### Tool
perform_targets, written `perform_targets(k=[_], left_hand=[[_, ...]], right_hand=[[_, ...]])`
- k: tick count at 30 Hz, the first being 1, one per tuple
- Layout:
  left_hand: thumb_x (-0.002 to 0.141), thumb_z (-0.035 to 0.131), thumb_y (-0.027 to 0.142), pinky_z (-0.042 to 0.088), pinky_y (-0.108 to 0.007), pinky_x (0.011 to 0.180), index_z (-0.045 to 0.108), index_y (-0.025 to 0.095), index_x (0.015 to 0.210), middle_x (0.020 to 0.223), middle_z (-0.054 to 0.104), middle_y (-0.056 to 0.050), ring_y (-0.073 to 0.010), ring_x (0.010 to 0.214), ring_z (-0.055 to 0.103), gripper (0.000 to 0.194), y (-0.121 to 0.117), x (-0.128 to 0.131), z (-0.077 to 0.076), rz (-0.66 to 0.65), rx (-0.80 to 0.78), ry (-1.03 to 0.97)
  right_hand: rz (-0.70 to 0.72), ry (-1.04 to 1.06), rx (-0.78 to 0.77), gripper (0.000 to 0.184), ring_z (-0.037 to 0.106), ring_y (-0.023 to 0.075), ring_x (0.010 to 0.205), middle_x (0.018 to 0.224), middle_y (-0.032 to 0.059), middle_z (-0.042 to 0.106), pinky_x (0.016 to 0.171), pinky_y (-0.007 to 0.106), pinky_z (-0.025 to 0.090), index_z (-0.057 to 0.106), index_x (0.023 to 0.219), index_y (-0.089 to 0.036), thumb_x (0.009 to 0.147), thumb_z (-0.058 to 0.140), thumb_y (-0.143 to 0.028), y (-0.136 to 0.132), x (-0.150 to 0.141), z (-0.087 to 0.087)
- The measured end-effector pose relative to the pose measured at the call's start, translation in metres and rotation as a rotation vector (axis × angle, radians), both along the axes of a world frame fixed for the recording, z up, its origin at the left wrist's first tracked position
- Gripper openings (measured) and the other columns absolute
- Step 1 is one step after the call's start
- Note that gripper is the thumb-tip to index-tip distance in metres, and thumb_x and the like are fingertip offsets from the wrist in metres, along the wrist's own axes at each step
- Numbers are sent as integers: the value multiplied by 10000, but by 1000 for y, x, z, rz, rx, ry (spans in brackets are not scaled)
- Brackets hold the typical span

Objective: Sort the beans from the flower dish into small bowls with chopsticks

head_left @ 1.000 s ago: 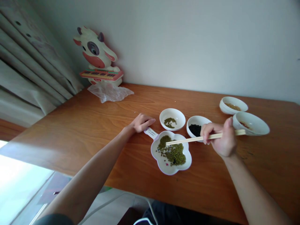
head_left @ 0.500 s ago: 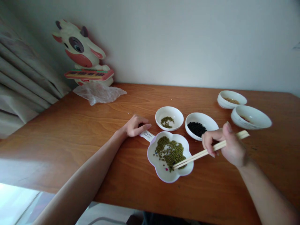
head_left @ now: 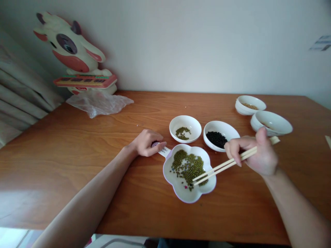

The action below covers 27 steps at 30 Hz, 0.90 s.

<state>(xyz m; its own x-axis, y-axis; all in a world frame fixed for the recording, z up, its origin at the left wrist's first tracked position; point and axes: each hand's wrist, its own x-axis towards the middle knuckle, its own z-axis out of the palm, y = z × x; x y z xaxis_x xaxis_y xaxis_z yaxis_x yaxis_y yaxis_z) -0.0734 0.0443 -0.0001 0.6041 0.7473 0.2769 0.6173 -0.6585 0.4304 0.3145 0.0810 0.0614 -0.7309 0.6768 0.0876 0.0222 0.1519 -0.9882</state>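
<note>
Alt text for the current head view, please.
A right hand holds chopsticks over small green beans in a white flower-shaped dish whose handle the left hand holds. Beyond are four white bowls, one holding black beans, and a cow toy.

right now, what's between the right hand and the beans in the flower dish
In the head view, chopsticks span it from the right hand, over the table and the dish's rim.

The left hand grips the handle of a dish of green beans; the right hand holds chopsticks, tips slightly apart, at the beans. Behind the dish stand a green-bean bowl, a black-bean bowl and, farther right, two more bowls
</note>
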Motion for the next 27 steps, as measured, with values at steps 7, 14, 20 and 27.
perform_targets(k=[7,14,20,27], left_hand=[[1006,453,316,337,-314,568,457,208,661,639,547,-24,-143,562,459,362,1,1,1,-39,8,25],[1000,439,281,363,-313,583,460,207,642,647,565,-33,-150,576,483,366,-2,9,2,-44,38,23],[1013,435,307,348,-312,572,468,203,651,648,566,-26,-142,567,474,378,-1,10,3,-31,-19,34],[1043,422,344,331,-310,582,449,197,669,663,558,-18,-138,581,468,403,-1,11,3,-5,-65,48]], right_hand=[[-8,-47,19,932,489,200,507,517,64,541,537,370,365,643,590,-228,919,44,-860,-2,2,0],[-211,120,133,864,488,204,522,535,65,557,523,369,357,679,600,-228,991,141,-779,-15,-16,-8],[-256,154,180,840,508,221,566,574,63,583,576,381,390,685,627,-237,961,181,-821,-28,-30,-13],[-220,135,260,795,524,221,608,636,50,580,600,382,387,641,677,-244,974,162,-805,-32,-31,-20]])
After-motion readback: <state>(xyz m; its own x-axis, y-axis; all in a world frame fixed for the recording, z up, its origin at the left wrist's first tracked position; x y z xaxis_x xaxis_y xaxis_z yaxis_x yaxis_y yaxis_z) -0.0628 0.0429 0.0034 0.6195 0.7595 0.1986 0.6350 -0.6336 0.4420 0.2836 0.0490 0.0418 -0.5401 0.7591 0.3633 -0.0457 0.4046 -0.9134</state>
